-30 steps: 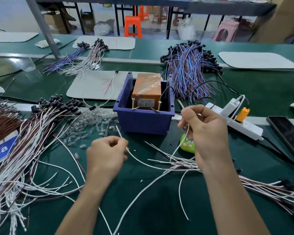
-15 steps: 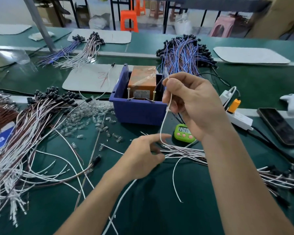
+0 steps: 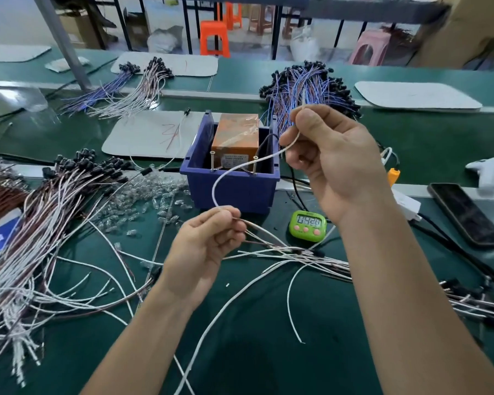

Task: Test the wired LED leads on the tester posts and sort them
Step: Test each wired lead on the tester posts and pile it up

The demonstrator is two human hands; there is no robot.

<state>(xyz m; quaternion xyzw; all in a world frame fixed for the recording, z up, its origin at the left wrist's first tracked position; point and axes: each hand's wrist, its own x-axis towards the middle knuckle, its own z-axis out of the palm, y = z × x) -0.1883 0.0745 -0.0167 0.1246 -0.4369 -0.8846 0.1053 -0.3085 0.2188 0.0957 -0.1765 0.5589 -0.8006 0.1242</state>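
Note:
My right hand (image 3: 332, 158) is raised in front of the blue bin (image 3: 231, 185) and pinches one end of a white LED lead (image 3: 216, 182). The lead curves down to my left hand (image 3: 204, 246), which pinches its other end together with a few more leads from the loose pile (image 3: 303, 256). Inside the bin sits the orange tester box (image 3: 236, 138), with two upright metal posts (image 3: 212, 161) at its front. The lead passes in front of the right post without clearly touching it.
A big bundle of white and brown leads (image 3: 40, 223) lies at left, with clear LED caps (image 3: 143, 203) beside it. A green timer (image 3: 308, 225), a power strip (image 3: 405, 205) and a phone (image 3: 465, 213) are at right. Blue-wired bundles (image 3: 305, 86) lie behind the bin.
My right hand rose from table height to in front of the bin, drawing the white lead up. My left hand moved right to the loose pile and took hold of the lead's lower end.

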